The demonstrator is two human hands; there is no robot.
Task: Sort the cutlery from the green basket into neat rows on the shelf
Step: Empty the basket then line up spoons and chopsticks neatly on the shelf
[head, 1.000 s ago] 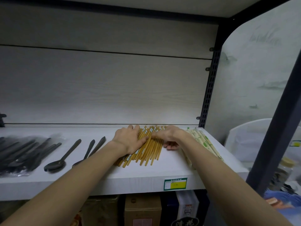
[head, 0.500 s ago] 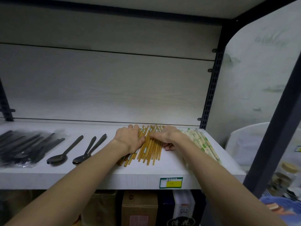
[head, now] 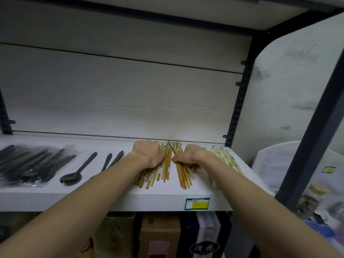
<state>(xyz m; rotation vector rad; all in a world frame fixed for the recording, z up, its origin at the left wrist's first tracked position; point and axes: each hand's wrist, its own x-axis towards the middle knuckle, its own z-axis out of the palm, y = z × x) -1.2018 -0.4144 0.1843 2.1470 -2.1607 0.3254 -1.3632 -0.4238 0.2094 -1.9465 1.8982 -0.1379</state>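
On the white shelf (head: 111, 199) lie several brown chopsticks, split into a left bunch (head: 164, 173) and a right bunch (head: 183, 176) with a narrow gap between them. My left hand (head: 149, 155) presses palm-down on the left bunch. My right hand (head: 193, 155) grips the right bunch, thumb on top and fingertips curled under its right side. Pale paper-wrapped chopsticks (head: 228, 160) lie in a row at the shelf's right end, partly hidden by my right forearm. The green basket is out of view.
A black spoon (head: 78, 171) and two more black utensils (head: 112, 161) lie left of my hands. A clear bag of black cutlery (head: 28, 164) sits at the far left. A price label (head: 197, 203) marks the shelf front. Boxes stand below; a dark upright post (head: 236, 108) bounds the right.
The single fan of brown chopsticks has been parted into two bunches. My right hand has drawn its bunch slightly right, away from the left hand.
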